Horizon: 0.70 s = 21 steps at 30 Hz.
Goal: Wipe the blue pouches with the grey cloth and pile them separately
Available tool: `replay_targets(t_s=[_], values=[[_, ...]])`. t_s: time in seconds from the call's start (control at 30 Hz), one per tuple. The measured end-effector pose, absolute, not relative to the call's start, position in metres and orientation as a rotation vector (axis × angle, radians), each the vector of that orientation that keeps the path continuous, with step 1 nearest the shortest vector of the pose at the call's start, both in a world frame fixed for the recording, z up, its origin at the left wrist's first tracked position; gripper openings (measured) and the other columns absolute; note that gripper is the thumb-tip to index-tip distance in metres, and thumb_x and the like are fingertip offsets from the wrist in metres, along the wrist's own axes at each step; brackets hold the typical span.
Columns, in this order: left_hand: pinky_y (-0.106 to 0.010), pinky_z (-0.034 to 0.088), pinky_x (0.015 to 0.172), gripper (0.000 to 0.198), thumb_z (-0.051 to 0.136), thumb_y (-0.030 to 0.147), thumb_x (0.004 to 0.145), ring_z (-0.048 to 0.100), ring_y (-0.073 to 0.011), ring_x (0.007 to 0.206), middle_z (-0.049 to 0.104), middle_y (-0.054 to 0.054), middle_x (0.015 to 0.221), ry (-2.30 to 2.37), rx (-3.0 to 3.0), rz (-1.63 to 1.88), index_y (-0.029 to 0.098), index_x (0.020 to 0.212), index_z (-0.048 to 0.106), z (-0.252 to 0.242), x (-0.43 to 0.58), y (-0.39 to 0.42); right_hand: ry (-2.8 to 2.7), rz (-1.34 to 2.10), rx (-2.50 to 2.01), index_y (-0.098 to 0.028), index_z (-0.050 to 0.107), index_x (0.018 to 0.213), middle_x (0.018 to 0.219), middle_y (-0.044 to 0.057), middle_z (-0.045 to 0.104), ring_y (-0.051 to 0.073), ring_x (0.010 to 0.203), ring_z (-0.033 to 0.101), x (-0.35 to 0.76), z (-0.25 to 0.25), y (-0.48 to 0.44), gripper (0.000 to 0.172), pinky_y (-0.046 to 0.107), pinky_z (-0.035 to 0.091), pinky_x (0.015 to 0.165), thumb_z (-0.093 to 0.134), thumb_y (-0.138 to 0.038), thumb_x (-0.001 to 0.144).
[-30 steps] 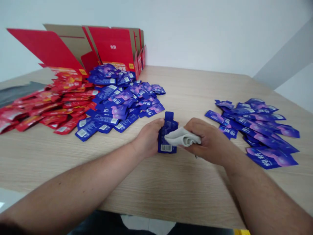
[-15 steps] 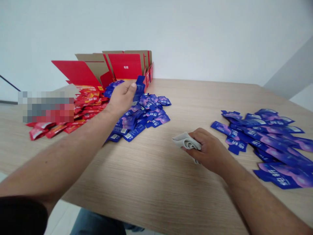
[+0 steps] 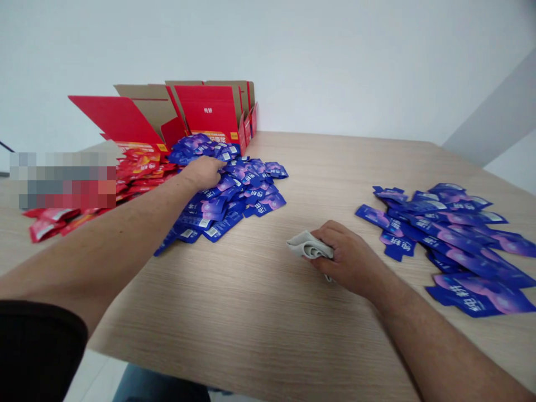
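Note:
My left hand (image 3: 205,172) is at the middle pile of blue pouches (image 3: 218,206), its fingers pressed together at the pile; what they grip, if anything, is hidden. My right hand (image 3: 345,257) is closed on a folded pale grey cloth (image 3: 307,245), held over the wooden table. To its right lies a second spread of blue and purple pouches (image 3: 456,234), overlapping one another. Red pouches (image 3: 142,187) are heaped to the left of the middle pile, partly behind my left forearm.
Open red cardboard boxes (image 3: 207,111) with brown insides stand behind the piles, near the wall. A pixelated patch covers part of the left side. The wooden table's (image 3: 251,312) near edge runs along the bottom, above my legs.
My left hand has moved down onto the middle pile, and the blue pouch it held up no longer shows in it. The right hand keeps the cloth. The view has shifted slightly.

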<state>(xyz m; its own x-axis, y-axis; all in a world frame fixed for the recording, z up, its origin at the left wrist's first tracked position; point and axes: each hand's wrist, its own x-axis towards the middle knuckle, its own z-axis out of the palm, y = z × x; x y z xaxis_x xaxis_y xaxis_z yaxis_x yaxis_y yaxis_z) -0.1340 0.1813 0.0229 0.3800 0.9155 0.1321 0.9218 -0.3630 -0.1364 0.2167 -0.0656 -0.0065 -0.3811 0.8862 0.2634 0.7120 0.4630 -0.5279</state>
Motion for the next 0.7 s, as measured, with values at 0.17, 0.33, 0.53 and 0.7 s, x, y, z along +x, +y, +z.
replay_targets(t_s=[0.17,0.33,0.53,0.7], values=[[-0.041,0.033,0.118,0.058,0.055,0.022,0.087,0.053,-0.0313,0.133,0.064,-0.014,0.141,-1.576,-2.507,-0.306,0.009,0.143,0.06,0.035,-0.12,0.157,-2.218,0.474,-1.357,-0.02,0.073,0.107,0.097,0.007,0.067,0.021,0.09,0.063,0.216,-0.005,-0.065,0.03,0.034,0.049,0.082,0.068,-0.014,0.078],[-0.039,0.031,0.121,0.056,0.054,0.018,0.083,0.052,-0.0302,0.136,0.065,-0.01,0.14,-1.479,-2.676,-0.377,0.015,0.138,0.065,0.039,-0.073,0.115,-2.222,0.36,-1.583,-0.019,0.069,0.095,0.092,0.008,0.068,0.023,0.089,0.063,0.216,-0.009,-0.059,0.013,0.033,0.046,0.081,0.066,-0.028,0.087],[-0.035,0.041,0.115,0.053,0.056,0.017,0.079,0.06,-0.0275,0.13,0.07,-0.006,0.136,-1.4,-3.022,-0.529,0.022,0.129,0.071,0.028,0.014,0.073,-2.206,0.347,-1.814,-0.019,0.068,0.095,0.096,0.012,0.074,0.024,0.088,0.068,0.215,-0.012,-0.056,0.023,0.032,0.046,0.072,0.059,-0.039,0.092],[-0.037,0.046,0.106,0.048,0.06,0.009,0.07,0.068,-0.0288,0.114,0.077,-0.007,0.118,-1.083,-3.39,-0.665,0.023,0.114,0.077,0.029,0.104,0.058,-2.171,0.409,-1.844,-0.017,0.069,0.102,0.103,0.016,0.076,0.028,0.09,0.072,0.212,-0.008,-0.057,0.025,0.034,0.049,0.072,0.059,-0.037,0.091]])
